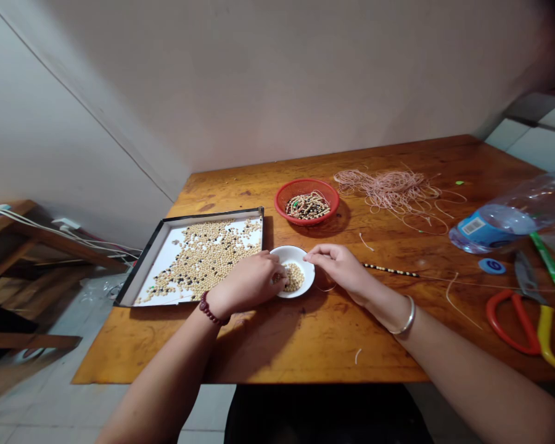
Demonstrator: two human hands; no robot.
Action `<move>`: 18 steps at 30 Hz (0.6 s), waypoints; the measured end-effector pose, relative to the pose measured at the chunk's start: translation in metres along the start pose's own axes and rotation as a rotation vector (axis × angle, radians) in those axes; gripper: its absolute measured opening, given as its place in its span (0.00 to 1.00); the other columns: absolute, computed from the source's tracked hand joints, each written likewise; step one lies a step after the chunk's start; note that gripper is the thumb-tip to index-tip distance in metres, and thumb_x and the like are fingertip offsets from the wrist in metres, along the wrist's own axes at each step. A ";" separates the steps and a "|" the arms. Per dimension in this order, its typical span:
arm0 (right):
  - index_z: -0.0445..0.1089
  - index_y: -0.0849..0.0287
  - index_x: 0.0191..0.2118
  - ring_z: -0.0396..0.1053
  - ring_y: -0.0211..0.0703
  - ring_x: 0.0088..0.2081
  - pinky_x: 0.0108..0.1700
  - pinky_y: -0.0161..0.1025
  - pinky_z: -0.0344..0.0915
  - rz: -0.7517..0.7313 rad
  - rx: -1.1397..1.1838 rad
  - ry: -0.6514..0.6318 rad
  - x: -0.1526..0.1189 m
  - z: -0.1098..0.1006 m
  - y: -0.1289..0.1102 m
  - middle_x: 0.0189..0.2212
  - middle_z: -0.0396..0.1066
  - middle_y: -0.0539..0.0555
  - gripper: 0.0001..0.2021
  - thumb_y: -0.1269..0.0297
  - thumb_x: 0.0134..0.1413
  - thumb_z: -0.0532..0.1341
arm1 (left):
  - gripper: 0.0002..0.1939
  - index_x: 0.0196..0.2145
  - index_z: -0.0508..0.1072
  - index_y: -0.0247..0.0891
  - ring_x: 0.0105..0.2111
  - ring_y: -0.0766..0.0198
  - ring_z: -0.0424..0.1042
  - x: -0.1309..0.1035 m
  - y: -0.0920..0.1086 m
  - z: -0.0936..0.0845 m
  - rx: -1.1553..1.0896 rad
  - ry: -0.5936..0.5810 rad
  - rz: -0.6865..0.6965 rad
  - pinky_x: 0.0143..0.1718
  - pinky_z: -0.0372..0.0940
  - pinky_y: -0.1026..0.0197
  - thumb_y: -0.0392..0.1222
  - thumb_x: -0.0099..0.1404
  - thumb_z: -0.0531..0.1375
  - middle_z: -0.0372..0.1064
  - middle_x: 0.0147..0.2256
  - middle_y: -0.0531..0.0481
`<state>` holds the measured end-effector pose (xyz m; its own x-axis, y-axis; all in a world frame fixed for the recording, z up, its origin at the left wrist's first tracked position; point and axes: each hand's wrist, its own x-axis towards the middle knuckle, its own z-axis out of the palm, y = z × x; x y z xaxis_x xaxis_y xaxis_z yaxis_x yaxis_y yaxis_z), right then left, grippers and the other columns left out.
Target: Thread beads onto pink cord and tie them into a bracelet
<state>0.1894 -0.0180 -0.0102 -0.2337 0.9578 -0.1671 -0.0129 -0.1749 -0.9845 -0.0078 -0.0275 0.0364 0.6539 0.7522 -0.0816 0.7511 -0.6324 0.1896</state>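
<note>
A small white bowl (306, 287) of pale beads (295, 277) stands in front of me. My left hand (254, 277) reaches over its left side with bent fingers down among the beads; whatever the fingertips pinch is hidden. At the bowl's right rim, the thumb and forefinger of my right hand (340, 265) are pinched together on a thin cord (326, 289), which loops below the hand. A strand of black and pale beads (391, 269) lies on the table just right of that hand. Left of the bowl is a shallow tray (155, 254) spread with pale and dark beads.
Behind the bowl sits a red basket (283, 216) of beaded strands. A tangle of pink cord (393, 188) lies at the back right. A plastic bottle (494, 227), scissors with red and yellow handles (511, 324) and cord scraps occupy the right side of the wooden table (166, 351).
</note>
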 end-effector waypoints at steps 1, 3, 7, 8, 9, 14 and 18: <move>0.71 0.62 0.25 0.64 0.38 0.28 0.32 0.36 0.58 0.000 -0.001 0.002 0.000 0.000 0.000 0.24 0.71 0.51 0.11 0.58 0.42 0.64 | 0.13 0.25 0.72 0.36 0.30 0.62 0.65 0.000 0.000 0.000 0.010 -0.002 -0.002 0.33 0.58 0.62 0.40 0.65 0.53 0.67 0.27 0.48; 0.70 0.61 0.25 0.64 0.38 0.28 0.32 0.36 0.58 0.003 -0.006 0.008 0.000 0.001 -0.001 0.24 0.71 0.51 0.10 0.58 0.42 0.63 | 0.13 0.24 0.71 0.36 0.30 0.62 0.65 0.000 0.000 0.001 0.031 0.004 -0.005 0.33 0.58 0.61 0.40 0.65 0.53 0.67 0.27 0.47; 0.70 0.61 0.24 0.64 0.38 0.28 0.32 0.35 0.58 0.012 -0.012 0.019 -0.001 0.002 -0.003 0.23 0.70 0.51 0.10 0.59 0.41 0.63 | 0.13 0.24 0.70 0.35 0.30 0.62 0.65 0.000 0.000 0.002 0.046 0.005 0.004 0.33 0.58 0.62 0.39 0.64 0.54 0.67 0.27 0.48; 0.70 0.61 0.24 0.64 0.38 0.28 0.32 0.35 0.58 0.013 -0.011 0.017 -0.001 0.002 -0.003 0.24 0.70 0.51 0.10 0.59 0.42 0.63 | 0.13 0.23 0.70 0.35 0.30 0.62 0.65 0.000 0.001 0.002 0.042 0.004 0.011 0.34 0.58 0.62 0.39 0.64 0.54 0.67 0.27 0.48; 0.70 0.61 0.24 0.64 0.38 0.28 0.32 0.35 0.58 0.015 -0.009 0.016 -0.002 0.002 -0.003 0.24 0.70 0.51 0.10 0.59 0.42 0.63 | 0.13 0.23 0.70 0.35 0.30 0.63 0.65 0.000 0.001 0.002 0.038 0.005 0.019 0.35 0.59 0.61 0.39 0.64 0.54 0.67 0.27 0.48; 0.70 0.62 0.25 0.64 0.38 0.29 0.32 0.35 0.59 0.016 0.000 0.014 -0.002 0.002 -0.004 0.24 0.70 0.51 0.10 0.59 0.42 0.63 | 0.14 0.22 0.70 0.35 0.30 0.63 0.66 0.000 0.001 0.000 0.014 -0.006 0.039 0.37 0.59 0.61 0.38 0.64 0.53 0.68 0.27 0.48; 0.70 0.62 0.24 0.64 0.38 0.29 0.33 0.36 0.59 0.024 0.004 0.012 -0.002 0.002 -0.004 0.24 0.70 0.51 0.10 0.59 0.41 0.63 | 0.13 0.22 0.70 0.36 0.30 0.63 0.66 -0.001 -0.002 0.000 -0.016 -0.016 0.043 0.37 0.58 0.61 0.38 0.63 0.54 0.68 0.26 0.48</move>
<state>0.1880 -0.0193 -0.0057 -0.2222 0.9560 -0.1915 -0.0118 -0.1990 -0.9799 -0.0095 -0.0272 0.0358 0.6869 0.7214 -0.0883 0.7209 -0.6608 0.2089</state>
